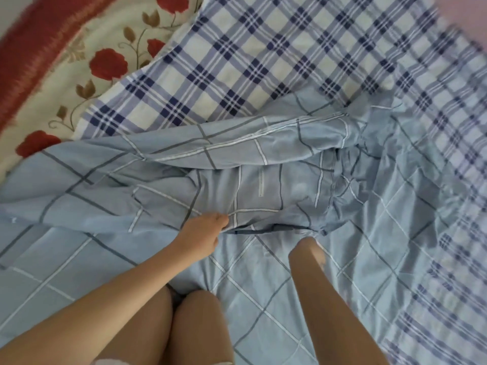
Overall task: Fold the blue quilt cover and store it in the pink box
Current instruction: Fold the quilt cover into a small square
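The blue quilt cover (263,180), light blue with a thin white and dark grid, lies spread and rumpled over the bed, a loose fold bunched across the middle. My left hand (203,230) pinches the dark-trimmed edge of that fold at its left. My right hand (307,246) reaches to the same edge further right; its fingers are tucked under the cloth and blurred. The pink box cannot be made out, apart from a blurred pink patch (469,11) at the top right corner.
A navy and white plaid sheet (263,54) covers the far and right side of the bed. A cream floral blanket (87,64) with red roses and a red fringe lies at the far left. My knees (184,325) rest on the cover at the near edge.
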